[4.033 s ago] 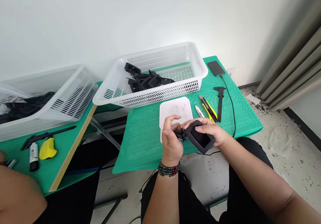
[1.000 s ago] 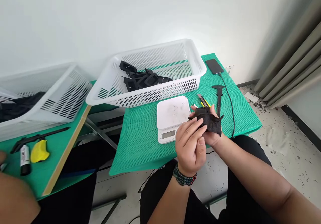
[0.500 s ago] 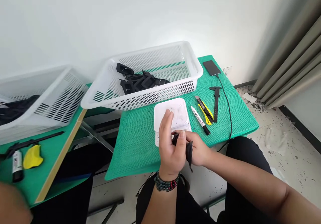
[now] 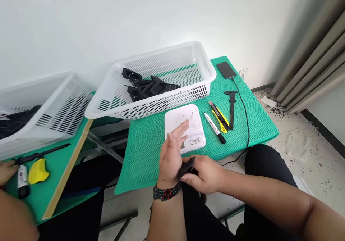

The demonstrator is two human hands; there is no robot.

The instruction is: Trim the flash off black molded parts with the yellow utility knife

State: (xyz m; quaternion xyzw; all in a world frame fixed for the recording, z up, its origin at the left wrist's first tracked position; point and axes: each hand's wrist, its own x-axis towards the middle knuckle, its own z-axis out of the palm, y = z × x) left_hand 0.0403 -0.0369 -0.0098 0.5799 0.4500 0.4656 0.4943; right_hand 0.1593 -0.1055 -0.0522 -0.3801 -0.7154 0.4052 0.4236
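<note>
Green-covered table (image 4: 142, 158) across the middle of the frame, its front edge slanting above my knees. White slotted basket (image 4: 164, 104) on its far part, upper centre, with a heap of black parts (image 4: 147, 88) in its left half. A second white basket (image 4: 63, 109), cut off by the left edge of frame, also has black pieces in it. White scale (image 4: 176, 117) just in front of the middle basket, specks on its pan, display partly covered by my fingers. My right grip (image 4: 208, 174), lower centre, is closed around a black piece (image 4: 185, 169). My left grip (image 4: 171, 156), just left of it, is released: fingers stretched toward the scale, thumb raised. The piece lies between the two, below the scale, near the heel of my left palm; contact there I cannot tell. Black caliper (image 4: 232, 109) right of centre, phone (image 4: 225, 70) above it with a cable (image 4: 246, 118) running down. Yellow cutter (image 4: 221, 118) left of the caliper, blade toward the basket; capped marker (image 4: 215, 127) beside it, slanting. Beaded bracelet (image 4: 167, 193) on my left wrist.
</note>
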